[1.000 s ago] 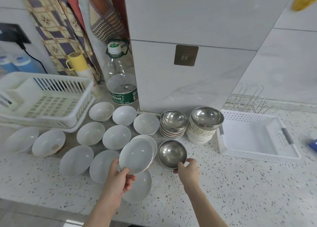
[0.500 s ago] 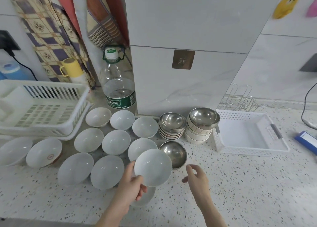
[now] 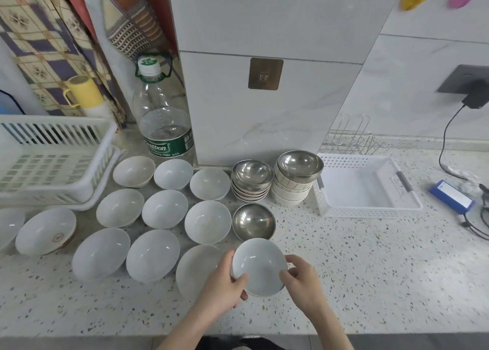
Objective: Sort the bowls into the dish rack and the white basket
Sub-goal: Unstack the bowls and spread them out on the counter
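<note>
Two bare forearms, no sleeves in view; left hand (image 3: 225,283) and right hand (image 3: 301,283) ungloved, without rings.

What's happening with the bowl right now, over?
Both hands, left and right, hold one white bowl above the counter. White basket empty. Steel bowl sits between, nothing blocking.

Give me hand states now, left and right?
Left hand: holding the white bowl by its left rim.
Right hand: fingers curled on the same bowl's right rim.
</note>
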A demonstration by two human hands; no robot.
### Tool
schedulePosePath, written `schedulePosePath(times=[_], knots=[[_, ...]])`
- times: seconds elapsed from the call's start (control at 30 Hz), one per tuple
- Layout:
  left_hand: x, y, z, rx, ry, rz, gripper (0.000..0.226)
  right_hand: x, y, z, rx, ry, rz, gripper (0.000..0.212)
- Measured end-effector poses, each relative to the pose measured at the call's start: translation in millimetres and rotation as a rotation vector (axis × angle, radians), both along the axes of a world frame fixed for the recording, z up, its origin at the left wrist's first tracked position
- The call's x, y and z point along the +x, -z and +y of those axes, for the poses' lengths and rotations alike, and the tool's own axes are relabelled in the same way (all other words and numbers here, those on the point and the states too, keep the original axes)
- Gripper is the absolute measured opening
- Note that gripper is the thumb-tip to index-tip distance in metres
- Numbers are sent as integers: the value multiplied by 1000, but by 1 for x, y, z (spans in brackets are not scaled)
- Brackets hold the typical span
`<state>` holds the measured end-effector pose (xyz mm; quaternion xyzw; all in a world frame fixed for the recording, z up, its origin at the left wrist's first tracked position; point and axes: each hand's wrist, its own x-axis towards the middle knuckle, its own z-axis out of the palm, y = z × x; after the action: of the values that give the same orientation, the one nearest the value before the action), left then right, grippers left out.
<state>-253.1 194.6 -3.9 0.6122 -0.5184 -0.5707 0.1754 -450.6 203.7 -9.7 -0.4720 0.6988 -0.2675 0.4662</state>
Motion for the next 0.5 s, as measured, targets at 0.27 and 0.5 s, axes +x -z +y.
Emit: schedulePosePath(times=[0.27,0.5], knots=[[-4,2,1,-19,247,-263,118,-4,16,7,44,-41,34,26],[-8,1,-4,-62,331,-428,110,-7,24,3,91,-57,41,30]])
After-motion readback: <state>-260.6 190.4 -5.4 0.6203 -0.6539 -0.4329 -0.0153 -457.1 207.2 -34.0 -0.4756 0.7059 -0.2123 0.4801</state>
